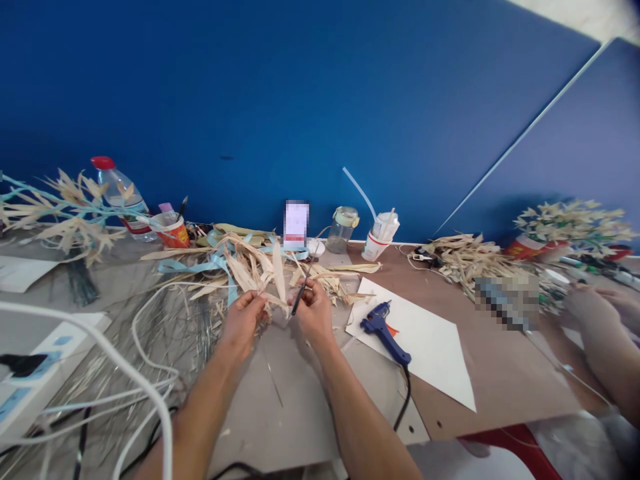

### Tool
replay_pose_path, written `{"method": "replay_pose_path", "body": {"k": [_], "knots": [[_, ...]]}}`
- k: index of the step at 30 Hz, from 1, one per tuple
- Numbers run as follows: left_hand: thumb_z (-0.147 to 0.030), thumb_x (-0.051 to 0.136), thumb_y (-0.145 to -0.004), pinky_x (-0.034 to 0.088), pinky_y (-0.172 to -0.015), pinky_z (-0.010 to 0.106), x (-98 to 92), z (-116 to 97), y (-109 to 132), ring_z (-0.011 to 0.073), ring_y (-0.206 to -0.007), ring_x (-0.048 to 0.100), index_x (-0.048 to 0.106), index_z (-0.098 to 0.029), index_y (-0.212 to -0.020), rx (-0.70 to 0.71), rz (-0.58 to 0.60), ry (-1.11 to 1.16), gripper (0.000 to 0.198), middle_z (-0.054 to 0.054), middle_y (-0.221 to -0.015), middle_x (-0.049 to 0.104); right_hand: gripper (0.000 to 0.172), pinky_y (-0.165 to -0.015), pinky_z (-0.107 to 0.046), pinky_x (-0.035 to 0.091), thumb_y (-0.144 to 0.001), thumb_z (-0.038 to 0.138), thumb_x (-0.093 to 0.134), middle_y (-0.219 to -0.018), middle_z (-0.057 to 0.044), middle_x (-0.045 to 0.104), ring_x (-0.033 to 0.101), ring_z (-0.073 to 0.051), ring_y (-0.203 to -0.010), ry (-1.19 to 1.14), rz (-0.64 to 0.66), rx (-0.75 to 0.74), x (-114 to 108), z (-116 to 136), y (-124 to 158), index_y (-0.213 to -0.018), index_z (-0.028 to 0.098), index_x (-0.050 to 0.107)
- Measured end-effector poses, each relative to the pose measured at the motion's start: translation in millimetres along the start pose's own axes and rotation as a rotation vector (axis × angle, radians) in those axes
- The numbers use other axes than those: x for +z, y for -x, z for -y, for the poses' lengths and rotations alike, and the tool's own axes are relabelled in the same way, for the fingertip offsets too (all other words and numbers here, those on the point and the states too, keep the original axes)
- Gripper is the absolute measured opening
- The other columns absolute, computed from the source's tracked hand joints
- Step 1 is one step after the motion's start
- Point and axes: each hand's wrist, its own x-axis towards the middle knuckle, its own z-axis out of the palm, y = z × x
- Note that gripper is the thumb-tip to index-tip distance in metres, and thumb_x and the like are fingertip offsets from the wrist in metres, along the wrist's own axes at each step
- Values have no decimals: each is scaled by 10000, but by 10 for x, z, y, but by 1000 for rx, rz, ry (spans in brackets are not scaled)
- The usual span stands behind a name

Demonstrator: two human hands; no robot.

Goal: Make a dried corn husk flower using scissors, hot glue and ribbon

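- The left hand [245, 319] pinches a dry, papery husk piece [275, 301] between its fingers, at the middle of the bench [265, 427].
- The right hand [315, 313], just beside it, is closed on a slim, dark tool [299, 300] slanting upward; the 2 hands stand slightly apart.
- Just beyond lies a tangled heap of creased, pale husks [250, 260], looped with smooth, light-blue ribbon [193, 267].
- Thin, stiff wires [203, 327] spread to the left.
- Near left, a thick, glossy white cable [103, 337] arches over a boxy power strip [47, 363] and crosses before the left forearm.
- Right: a blue plastic glue gun [385, 330] rests on a flat white sheet [445, 363].
- Far side: a clear bottle [120, 190], a phone [296, 223], a transparent jar [343, 230] and a white cup [374, 248].
- Far right, another person's hand [593, 310] shows beside more husks [475, 260].
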Motion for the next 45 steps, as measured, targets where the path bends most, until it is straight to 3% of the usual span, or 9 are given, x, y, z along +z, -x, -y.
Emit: {"method": "replay_pose_path", "body": {"k": [3,9,18,26,45], "knots": [[-327,773,-566,358,-488,202,-10,-7,-14,65,-461,374,557,-173,-580,39,-44,38,267,-89,-465,395,366,-504,-221,384,-630,325,639,-569,62,535,503,-107,-506,-40,40,18,-51,55,-12,-954,183,545],[-325,741,-586,373,-510,221,-39,-56,-30,75,-455,365,533,-191,-556,71,-106,66,248,-87,-455,386,271,-470,-241,355,-634,357,695,-550,33,522,471,-122,-487,54,384,74,-112,153,48,-833,188,624],[-312,718,-555,346,-502,231,-89,-147,-74,82,-465,353,497,-198,-516,121,-198,63,252,-81,-449,391,256,-467,-209,310,-657,373,719,-568,46,513,429,-97,-484,206,699,122,-264,228,35,-823,190,654],[-345,690,-616,340,-505,230,-156,-74,-124,94,-495,417,573,-183,-602,153,-215,-49,200,-57,-528,496,195,-468,-207,303,-654,320,718,-512,61,507,431,-92,-462,289,741,212,-322,224,0,-784,187,660],[-334,661,-636,329,-505,226,-195,-23,-143,92,-467,367,552,-190,-561,116,-247,-175,196,-69,-474,428,134,-412,-182,300,-662,257,715,-459,71,528,433,-80,-413,375,724,236,-318,149,-27,-770,186,679]]}}
